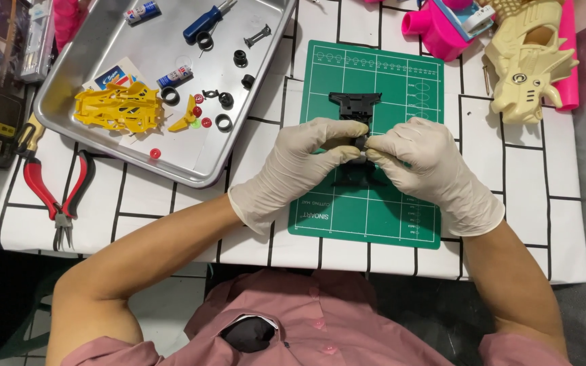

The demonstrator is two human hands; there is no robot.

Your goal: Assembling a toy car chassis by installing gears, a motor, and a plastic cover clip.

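Note:
A black plastic toy-car chassis [355,106] lies on a green cutting mat [388,210], its far end showing above my fingers. My left hand [300,166] and my right hand [425,163], both in pale latex gloves, meet over its middle. Fingertips of both pinch a small black part at the chassis centre. The near end of the chassis peeks out below my hands; the rest is hidden.
A metal tray [239,146] at the left holds a yellow car body [118,108], black tyres, small batteries and a blue screwdriver [205,22]. Red-handled pliers [55,196] lie left of the tray. Pink and cream toys [523,61] sit at the far right.

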